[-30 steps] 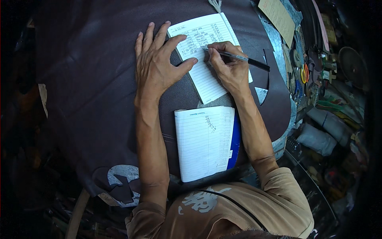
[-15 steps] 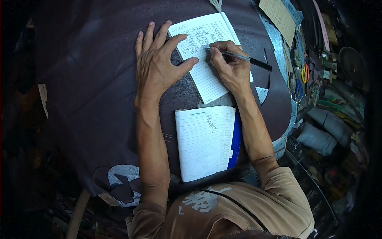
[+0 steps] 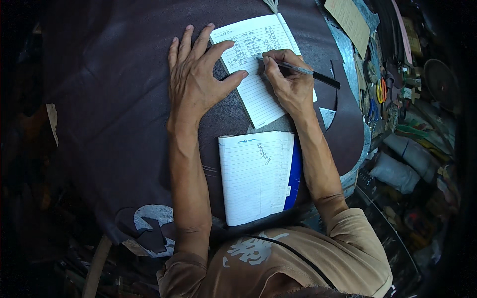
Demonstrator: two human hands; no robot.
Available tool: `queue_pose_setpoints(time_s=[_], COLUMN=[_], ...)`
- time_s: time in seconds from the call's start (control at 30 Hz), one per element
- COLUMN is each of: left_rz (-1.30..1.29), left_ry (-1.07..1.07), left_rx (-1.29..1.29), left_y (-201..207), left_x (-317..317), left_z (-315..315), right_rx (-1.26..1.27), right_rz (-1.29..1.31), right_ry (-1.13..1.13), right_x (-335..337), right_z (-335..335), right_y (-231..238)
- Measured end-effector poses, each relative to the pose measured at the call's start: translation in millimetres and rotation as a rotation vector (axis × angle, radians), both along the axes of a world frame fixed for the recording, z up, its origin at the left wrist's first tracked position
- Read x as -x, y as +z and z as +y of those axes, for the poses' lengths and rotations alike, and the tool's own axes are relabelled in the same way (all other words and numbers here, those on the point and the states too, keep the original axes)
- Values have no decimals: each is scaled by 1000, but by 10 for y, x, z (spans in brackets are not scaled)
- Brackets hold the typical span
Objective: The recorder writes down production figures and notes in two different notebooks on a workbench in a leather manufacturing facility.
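A lined notepad with rows of handwriting on its upper half lies tilted on a dark brown sheet of leather. My right hand pinches a dark pen, its tip at the written lines near the pad's middle. The heel of that hand rests on the page's right side. My left hand lies flat with fingers spread, its thumb and index fingertip on the pad's left edge. Between my forearms, closer to me, is an open lined notebook with a little writing and a blue cover showing at its right.
Yellow-handled scissors, a tape roll and clutter line the right side. A tan written card lies at the upper right. Pale wrapped bundles sit lower right. Leather scraps lie at the near left edge.
Hardly anything differs. The pen and my right hand have shifted very slightly on the page; my left hand stays in place.
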State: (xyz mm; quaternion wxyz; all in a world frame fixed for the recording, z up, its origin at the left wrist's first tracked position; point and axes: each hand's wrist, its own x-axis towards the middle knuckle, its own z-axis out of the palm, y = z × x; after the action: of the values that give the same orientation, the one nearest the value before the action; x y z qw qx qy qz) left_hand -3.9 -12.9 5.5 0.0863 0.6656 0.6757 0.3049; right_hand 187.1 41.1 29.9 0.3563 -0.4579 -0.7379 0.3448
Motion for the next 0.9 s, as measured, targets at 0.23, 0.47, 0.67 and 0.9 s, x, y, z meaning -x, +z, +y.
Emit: queue_pose_setpoints(time_s=[0.23,0.47,0.67,0.9], left_rz=[-6,-12,-16,-2], left_ry=[0,2,1,3], left_rx=[12,1,-11,21], left_y=[0,-1,-5,22], left_x=[-6,-6,-3,-14], left_z=[3,3,3,0], right_rx=[1,78,68,119], right_rz=[54,74,67,179], right_ry=[-9,-9,-22,-83], right_x=[13,-11,5,-28], right_z=[7,6,0,10], right_y=[-25,-28,14,42])
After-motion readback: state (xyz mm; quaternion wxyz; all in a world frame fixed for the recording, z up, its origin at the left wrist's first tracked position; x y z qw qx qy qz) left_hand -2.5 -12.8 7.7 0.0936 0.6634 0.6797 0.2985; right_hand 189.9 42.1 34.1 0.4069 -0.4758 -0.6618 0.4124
